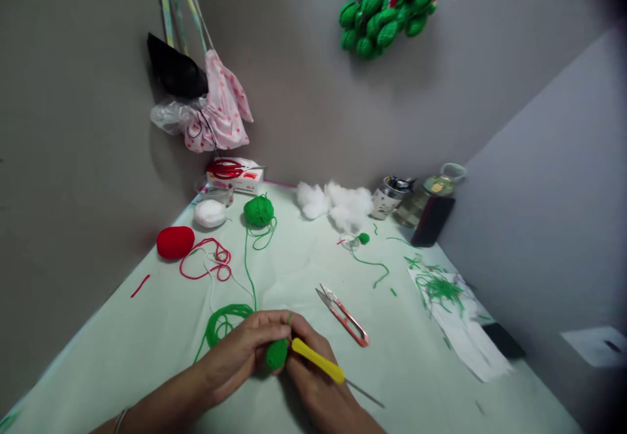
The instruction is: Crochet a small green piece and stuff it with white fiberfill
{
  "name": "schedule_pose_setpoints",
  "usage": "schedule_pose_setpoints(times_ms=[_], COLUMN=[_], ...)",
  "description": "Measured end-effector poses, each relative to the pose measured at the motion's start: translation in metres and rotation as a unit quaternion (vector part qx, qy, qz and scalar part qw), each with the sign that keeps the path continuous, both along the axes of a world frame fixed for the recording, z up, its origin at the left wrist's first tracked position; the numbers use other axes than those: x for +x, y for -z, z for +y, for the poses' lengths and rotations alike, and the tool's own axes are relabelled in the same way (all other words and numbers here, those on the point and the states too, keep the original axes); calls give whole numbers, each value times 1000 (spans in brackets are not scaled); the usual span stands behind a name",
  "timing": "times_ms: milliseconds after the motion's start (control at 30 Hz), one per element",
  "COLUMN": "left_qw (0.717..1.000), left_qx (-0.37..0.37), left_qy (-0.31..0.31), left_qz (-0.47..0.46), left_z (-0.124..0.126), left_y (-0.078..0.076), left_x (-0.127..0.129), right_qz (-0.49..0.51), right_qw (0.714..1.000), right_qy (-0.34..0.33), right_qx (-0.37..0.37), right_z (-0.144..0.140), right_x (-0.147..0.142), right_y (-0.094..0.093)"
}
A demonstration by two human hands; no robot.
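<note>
While the left hand (245, 349) pinches a small green crocheted piece (277, 354) at the near edge of the table (147, 329), fingers curled shut around it, the right hand (313, 369) closes on a yellow-handled crochet hook (318, 361), its metal shaft pointing out to the near right; the step in hand looks to be working a stitch into the green piece, and the next move would seem to call for a steady grip and slack in the green yarn (223, 320) coiled just left of the hands; that strand runs far to a green yarn ball (258, 211). A pair of thread snips (343, 316) lies just beyond and right of the hands; a red yarn ball (175, 241) and a white yarn ball (209, 213) sit at the far left. At the far right a cup (386, 199) holds dark items too small to tell; a lidded jar (431, 189) stands beside it, contents unclear; white stuffing (337, 204) lies loose near the far wall; a small box (238, 176) at the far left carries red-handled scissors (225, 168) on top.
</note>
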State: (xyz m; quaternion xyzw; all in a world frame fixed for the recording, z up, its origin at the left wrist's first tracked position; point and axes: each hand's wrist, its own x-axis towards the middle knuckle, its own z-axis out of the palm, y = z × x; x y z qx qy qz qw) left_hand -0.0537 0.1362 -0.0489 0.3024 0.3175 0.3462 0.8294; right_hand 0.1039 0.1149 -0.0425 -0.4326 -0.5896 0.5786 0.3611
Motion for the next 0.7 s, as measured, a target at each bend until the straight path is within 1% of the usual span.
schedule_pose_setpoints(times_ms=[133, 200, 267, 367, 533, 633, 700], left_qw=[999, 998, 998, 998, 1000, 1000, 1000], left_qx=[-19, -31, -42, -44, -19, -4, 8], left_qy=[18, 19, 14, 5, 10, 9, 3], left_qz=[-38, -46, -45, -36, -4, 3, 6], left_z=[6, 9, 10, 8, 2, 0, -1], left_y=[14, 20, 22, 19, 8, 7, 8], left_x=[2, 2, 2, 1, -2, -4, -5], right_qz=[-22, -31, -44, -53, -58, -69, -70], right_qw=[999, 999, 998, 998, 998, 996, 995], right_qy=[-14, -4, 15, 23, 16, 24, 20], right_qx=[-32, -42, -47, -39, 6, 52, 67], right_z=[6, 9, 11, 9, 1, -2, -3], right_x=[0, 0, -1, -1, -1, -2, -2], right_y=[2, 4, 6, 8, 2, 2, 6])
